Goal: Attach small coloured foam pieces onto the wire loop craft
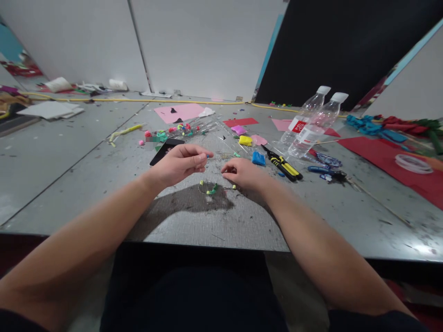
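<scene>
My left hand (pixel 180 163) pinches a tiny blue piece (pixel 208 156) between thumb and index finger. A thin wire seems to run from it toward the right. My right hand (pixel 244 173) is a little above the table, fingers curled together; whatever they may hold is too small to make out. Just below and between both hands lies a wire loop (pixel 208 192) with small yellow and green pieces on it. Behind my left hand is a black phone-like slab (pixel 166 151). A blue packet (pixel 258 158) lies right of my right hand, near a yellow packet (pixel 245 140).
Yellow-black pliers (pixel 283 165) and two clear bottles (pixel 306 129) stand or lie to the right, with red sheets (pixel 391 161) beyond. Pink and green bits (pixel 161 136) lie at the back left. The table's front edge (pixel 207 246) crosses below my forearms.
</scene>
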{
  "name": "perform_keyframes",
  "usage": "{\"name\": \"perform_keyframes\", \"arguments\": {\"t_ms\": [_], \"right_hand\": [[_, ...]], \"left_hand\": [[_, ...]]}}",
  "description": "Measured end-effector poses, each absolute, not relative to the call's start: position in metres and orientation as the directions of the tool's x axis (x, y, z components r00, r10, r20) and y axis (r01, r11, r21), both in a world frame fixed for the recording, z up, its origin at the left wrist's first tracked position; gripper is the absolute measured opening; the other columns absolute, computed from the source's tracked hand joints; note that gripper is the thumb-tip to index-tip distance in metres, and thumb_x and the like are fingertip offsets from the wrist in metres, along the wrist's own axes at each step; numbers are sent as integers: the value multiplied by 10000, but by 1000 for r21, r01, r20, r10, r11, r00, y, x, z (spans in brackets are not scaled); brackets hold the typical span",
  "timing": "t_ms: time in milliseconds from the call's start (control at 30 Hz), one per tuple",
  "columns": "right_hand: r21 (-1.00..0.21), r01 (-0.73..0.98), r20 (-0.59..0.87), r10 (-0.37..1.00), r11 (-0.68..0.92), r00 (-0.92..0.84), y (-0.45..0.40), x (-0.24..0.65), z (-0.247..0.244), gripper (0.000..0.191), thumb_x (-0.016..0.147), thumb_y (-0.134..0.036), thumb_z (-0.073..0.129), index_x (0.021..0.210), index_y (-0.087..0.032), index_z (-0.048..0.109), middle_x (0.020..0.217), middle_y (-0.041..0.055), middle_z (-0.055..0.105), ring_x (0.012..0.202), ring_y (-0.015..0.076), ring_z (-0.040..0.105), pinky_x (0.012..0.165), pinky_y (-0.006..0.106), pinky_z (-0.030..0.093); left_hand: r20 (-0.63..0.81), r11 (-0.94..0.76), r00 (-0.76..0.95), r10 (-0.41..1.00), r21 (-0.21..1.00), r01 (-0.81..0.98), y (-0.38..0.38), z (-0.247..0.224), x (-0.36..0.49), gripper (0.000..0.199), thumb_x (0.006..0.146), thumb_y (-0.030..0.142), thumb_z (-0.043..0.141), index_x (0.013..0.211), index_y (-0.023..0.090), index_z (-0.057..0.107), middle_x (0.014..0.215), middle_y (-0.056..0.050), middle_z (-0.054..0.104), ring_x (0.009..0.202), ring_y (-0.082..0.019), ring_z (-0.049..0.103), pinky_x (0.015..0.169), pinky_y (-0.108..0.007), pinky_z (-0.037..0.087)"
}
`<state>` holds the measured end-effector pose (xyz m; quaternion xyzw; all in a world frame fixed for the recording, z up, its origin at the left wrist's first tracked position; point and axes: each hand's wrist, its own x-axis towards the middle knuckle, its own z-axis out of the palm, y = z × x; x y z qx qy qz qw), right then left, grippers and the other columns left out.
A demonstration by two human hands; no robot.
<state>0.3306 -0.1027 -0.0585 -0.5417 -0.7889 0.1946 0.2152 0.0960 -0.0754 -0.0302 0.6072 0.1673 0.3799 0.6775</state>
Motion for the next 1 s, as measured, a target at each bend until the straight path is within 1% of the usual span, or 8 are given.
{"name": "perform_keyframes", "arguments": {"t_ms": [200,400,567,633,700,767,867,1000], "right_hand": [[-520,773,157,930,364,-332,-103,330,-59,129,844,-139,687,765,-213,758,867,77,736,805,212,629,750,347,445],[-510,785,135,934,352,-331,-106,327,-55,167,835,-107,668,699,-199,697,817,65,719,745,188,607,708,326,419],[-595,733,169,943,330,-288,-108,327,-49,170,837,-95,657,701,-195,677,787,49,697,730,173,585,696,322,416],[-709,622,246,943,333,-223,-111,323,-45,115,852,-146,691,747,-195,696,787,35,692,738,164,582,697,319,425],[-838,401,336,929,371,-156,-117,316,-41,73,871,-270,735,838,-206,720,780,10,685,711,146,570,673,311,434],[-911,136,377,920,389,-109,-126,305,-38,225,858,-447,769,883,-228,724,727,-20,657,624,125,527,604,303,427],[-925,-132,366,928,356,-69,-137,288,-37,376,734,-588,854,837,-253,718,691,-36,640,598,118,528,561,299,433],[-895,-328,333,942,304,-36,-146,274,-37,408,627,-598,917,796,-277,731,700,-36,660,638,130,558,569,302,458]], "left_hand": [[233,-19,635,736,946,-325,-76,-29,96,209,697,356,940,805,213,832,623,19,560,601,-72,530,616,-220,525],[222,-15,628,746,948,-317,-77,-27,96,244,673,374,953,803,207,830,614,18,569,590,-75,539,608,-225,532],[212,5,625,752,945,-327,-78,-25,97,252,672,353,957,805,186,822,603,24,563,588,-67,538,613,-217,533],[199,22,613,764,943,-332,-78,-26,97,241,681,322,952,814,173,816,606,27,567,590,-63,541,602,-206,524],[170,45,590,789,943,-331,-80,-28,98,225,696,293,942,831,169,812,628,21,597,612,-68,570,607,-202,532],[136,75,573,808,941,-329,-82,-29,100,235,693,297,942,844,173,812,659,13,639,642,-78,611,629,-208,555],[125,104,576,808,931,-349,-88,-31,105,284,660,342,962,855,193,820,727,-7,716,691,-96,673,660,-209,577],[177,94,572,801,907,-411,-96,-30,111,260,698,357,940,893,229,824,800,-15,769,739,-117,713,693,-233,599]]}}
